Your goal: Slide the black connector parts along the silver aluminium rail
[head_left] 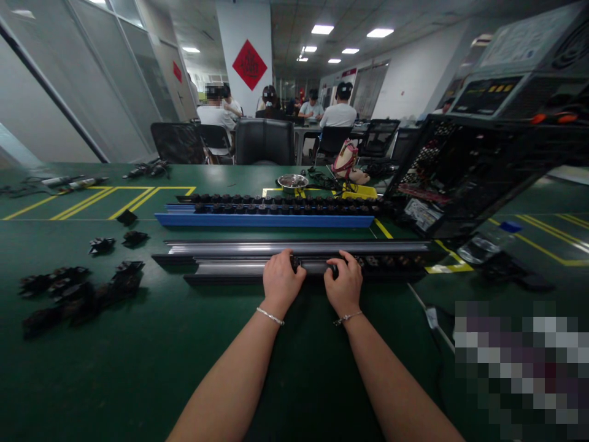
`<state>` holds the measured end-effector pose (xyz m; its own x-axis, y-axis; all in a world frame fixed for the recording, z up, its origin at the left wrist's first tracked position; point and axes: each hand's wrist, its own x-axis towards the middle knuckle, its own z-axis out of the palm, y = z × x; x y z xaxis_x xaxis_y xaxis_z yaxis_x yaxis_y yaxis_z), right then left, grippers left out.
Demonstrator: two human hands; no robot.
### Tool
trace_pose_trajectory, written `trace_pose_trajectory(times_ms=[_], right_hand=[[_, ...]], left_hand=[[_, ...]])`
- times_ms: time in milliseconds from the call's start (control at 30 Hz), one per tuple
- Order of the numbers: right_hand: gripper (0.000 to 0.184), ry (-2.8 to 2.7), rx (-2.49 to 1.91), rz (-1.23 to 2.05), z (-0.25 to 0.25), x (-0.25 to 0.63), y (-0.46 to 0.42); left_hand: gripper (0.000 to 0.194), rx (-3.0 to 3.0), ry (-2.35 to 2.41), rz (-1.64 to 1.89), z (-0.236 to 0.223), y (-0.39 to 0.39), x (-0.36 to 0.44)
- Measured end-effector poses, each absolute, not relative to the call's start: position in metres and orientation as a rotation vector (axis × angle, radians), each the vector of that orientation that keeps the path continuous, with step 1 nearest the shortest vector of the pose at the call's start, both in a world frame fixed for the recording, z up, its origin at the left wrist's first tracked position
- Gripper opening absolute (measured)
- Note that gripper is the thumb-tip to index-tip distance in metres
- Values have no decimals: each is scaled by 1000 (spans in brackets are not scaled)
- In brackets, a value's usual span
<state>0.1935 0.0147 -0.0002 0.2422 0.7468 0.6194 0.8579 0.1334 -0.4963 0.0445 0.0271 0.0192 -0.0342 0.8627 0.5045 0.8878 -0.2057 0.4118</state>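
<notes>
My left hand is closed, its thumb and fingers around a small black part over the nearer metal channel. Close by on the same rail, my right hand curls its thumb and forefinger about another small dark part. The near channel is long, with a silvery inside and black edges, and lies crosswise before me. Several black parts sit in its right stretch. Just behind it runs a second silvery channel. Both hands partly cover the near channel.
Beyond lies a blue rail lined with several black pieces. Loose black parts lie at left. An open computer case and a bottle stand at right. A metal bowl sits farther back; people sit beyond the table.
</notes>
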Motion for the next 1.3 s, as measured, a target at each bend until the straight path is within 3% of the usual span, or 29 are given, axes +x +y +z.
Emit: trace_pose_trajectory(times_ms=[1300], right_hand=[[17, -1524, -1640, -149, 1, 194, 14]], left_hand=[[39, -1998, -2134, -1148, 15, 29, 14]])
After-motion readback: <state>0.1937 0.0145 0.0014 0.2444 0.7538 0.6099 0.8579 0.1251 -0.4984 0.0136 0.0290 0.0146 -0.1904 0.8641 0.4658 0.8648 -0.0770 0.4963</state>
